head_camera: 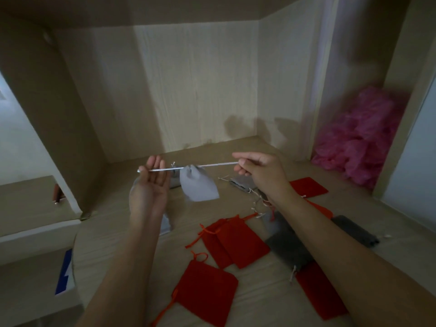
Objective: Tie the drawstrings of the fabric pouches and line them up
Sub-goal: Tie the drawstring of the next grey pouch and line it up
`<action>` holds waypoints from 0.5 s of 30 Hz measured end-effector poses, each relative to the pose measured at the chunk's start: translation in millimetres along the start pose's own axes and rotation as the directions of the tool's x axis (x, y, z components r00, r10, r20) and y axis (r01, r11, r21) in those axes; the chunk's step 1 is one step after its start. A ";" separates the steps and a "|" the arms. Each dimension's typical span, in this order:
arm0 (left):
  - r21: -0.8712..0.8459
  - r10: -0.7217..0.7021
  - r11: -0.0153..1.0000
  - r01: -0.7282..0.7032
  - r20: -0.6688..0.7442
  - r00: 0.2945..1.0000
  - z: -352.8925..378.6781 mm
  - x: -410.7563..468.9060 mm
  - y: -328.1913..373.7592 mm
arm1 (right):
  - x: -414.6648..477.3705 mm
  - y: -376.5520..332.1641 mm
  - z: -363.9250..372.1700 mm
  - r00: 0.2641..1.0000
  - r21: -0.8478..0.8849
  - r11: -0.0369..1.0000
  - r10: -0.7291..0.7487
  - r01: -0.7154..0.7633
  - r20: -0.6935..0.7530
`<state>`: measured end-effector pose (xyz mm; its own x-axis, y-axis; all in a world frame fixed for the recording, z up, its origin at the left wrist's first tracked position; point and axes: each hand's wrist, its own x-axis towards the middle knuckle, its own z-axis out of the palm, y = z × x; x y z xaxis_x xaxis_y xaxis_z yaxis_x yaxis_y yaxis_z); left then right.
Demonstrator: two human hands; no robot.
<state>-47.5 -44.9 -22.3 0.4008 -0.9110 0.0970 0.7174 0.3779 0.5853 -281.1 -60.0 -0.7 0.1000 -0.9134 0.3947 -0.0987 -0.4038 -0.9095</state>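
Observation:
A light grey pouch hangs in the air above the wooden table, gathered at its mouth on a taut white drawstring. My left hand holds one end of the string, palm towards me and fingers pointing up, with the string tip poking out to its left. My right hand pinches the other end between thumb and fingers. Loose red pouches with untied red cords and a dark grey pouch lie scattered on the table below my arms.
More red pouches and grey pouches lie near and right of centre. A pink plastic bag fills the right corner. A cardboard wall stands on the left, and a wooden back panel closes the alcove.

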 end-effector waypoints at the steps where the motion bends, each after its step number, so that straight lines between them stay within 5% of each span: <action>1: 0.010 -0.016 1.000 0.016 0.013 1.000 1.4 -1.2 -1.1 | 0.4 -2.6 -2.8 0.999 -0.037 0.999 -0.028 0.027 -0.017; 7: 0.302 -0.045 0.953 0.007 0.118 0.992 17.0 -16.3 -12.9 | 1.3 -18.2 -12.1 0.987 -0.131 0.980 -0.157 0.151 -0.039; 12: 0.700 -0.389 0.707 0.100 0.267 0.882 28.2 -35.8 -29.7 | -9.2 -22.0 11.5 0.967 -0.101 0.972 -0.195 0.213 0.167; 15: 0.793 -0.520 0.598 0.117 0.272 0.810 33.5 -46.4 -35.0 | -16.5 -15.5 24.9 0.962 -0.058 0.982 -0.161 0.177 0.219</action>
<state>-110.3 -21.4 -20.3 -0.2037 -0.9790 -0.0065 0.0235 -0.0116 0.9997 -256.6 -37.4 3.7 0.3294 -0.8026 0.4973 -0.1369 -0.5617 -0.8159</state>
